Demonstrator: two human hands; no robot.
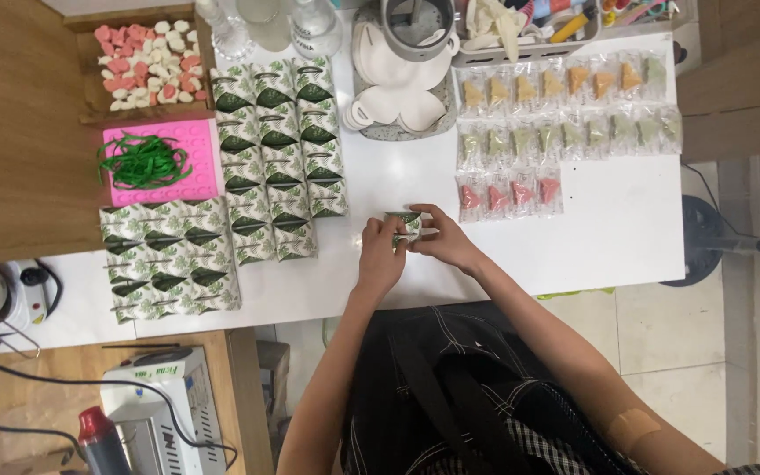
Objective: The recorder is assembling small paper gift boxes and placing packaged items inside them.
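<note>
Both closed on the small box [405, 223]: left hand [383, 255] steadying, right hand [447, 242] pressing the flap flat, square between fingertips.

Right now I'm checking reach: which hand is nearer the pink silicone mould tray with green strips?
Left. The left hand holds the small leaf-print box, nearer the pink silicone mould tray; the right hand is on the box's far side.

Bright, even overhead light washes the white table [600, 220], which glares slightly. Shadows are soft and short. Edges bend mildly; detail stays fairly sharp.
</note>
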